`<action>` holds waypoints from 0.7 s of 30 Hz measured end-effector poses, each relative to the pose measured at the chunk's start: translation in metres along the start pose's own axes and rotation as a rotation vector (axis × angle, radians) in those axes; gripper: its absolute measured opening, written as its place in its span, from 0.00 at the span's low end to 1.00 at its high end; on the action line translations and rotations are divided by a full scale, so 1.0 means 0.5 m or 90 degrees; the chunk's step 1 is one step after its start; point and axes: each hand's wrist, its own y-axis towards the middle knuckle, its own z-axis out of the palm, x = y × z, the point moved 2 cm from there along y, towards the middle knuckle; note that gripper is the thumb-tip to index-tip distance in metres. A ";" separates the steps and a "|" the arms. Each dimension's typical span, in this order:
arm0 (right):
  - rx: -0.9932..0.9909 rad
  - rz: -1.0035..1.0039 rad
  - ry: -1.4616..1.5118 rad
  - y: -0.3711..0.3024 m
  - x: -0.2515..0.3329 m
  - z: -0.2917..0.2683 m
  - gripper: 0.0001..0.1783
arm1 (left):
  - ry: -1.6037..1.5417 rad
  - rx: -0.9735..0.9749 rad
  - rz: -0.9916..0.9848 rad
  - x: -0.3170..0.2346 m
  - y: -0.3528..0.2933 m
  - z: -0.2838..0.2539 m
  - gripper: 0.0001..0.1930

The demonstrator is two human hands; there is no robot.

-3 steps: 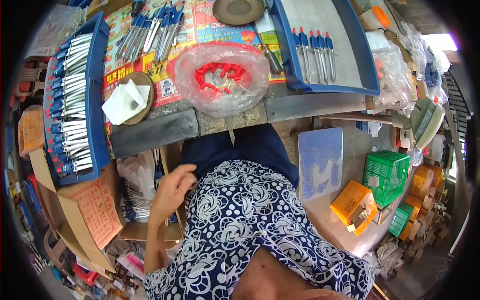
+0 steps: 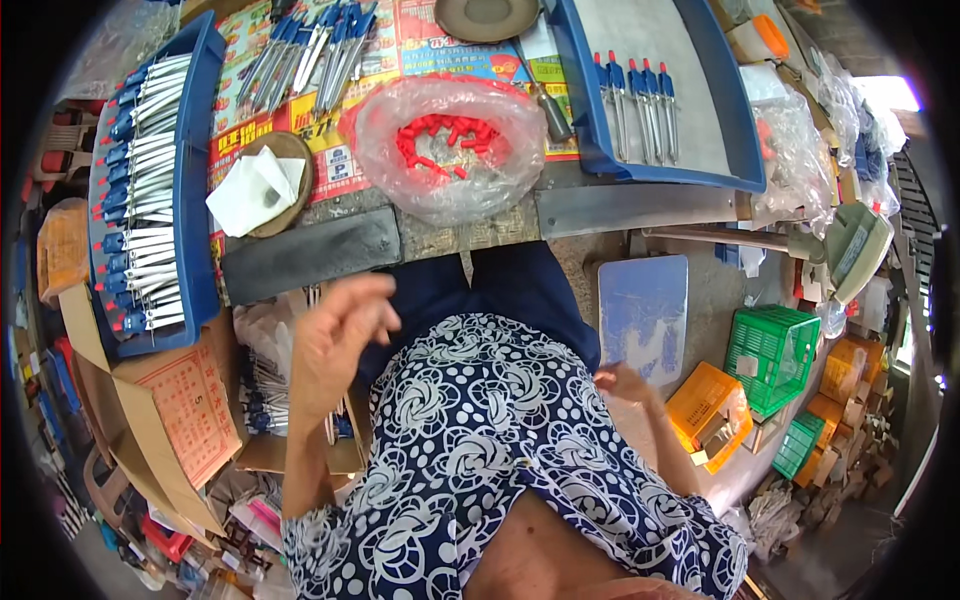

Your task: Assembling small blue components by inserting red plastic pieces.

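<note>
The left hand point(image 2: 345, 335) has loose, half-bent fingers and its grip seems released; for the right hand point(image 2: 622, 383), just beside the patterned shirt point(image 2: 480, 400), I cannot tell. Nearest to the left hand, pens point(image 2: 268, 395) lie in the cardboard carton point(image 2: 290, 458), left and below the tabletop point(image 2: 500, 230). They look light, stiff, maybe slippery; the middle of the barrel should be best to hold. Compared with the earlier frame, the left hand is nearer the tabletop, and the right hand has appeared.

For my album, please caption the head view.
Left hand near the workbench, right hand beside floral shirt, a plastic bag of red pen tops between blue trays of ballpoint pens.
</note>
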 end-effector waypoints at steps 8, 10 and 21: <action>-0.320 -0.224 0.251 0.096 0.412 -0.270 0.18 | 0.297 -0.373 0.339 -0.066 0.172 0.021 0.21; -0.506 -0.258 0.186 0.134 0.479 -0.278 0.25 | 0.460 -0.420 0.322 -0.057 0.195 0.020 0.27; -0.703 -0.431 0.169 0.250 0.599 -0.317 0.30 | 0.231 -0.287 0.349 -0.031 0.250 0.020 0.22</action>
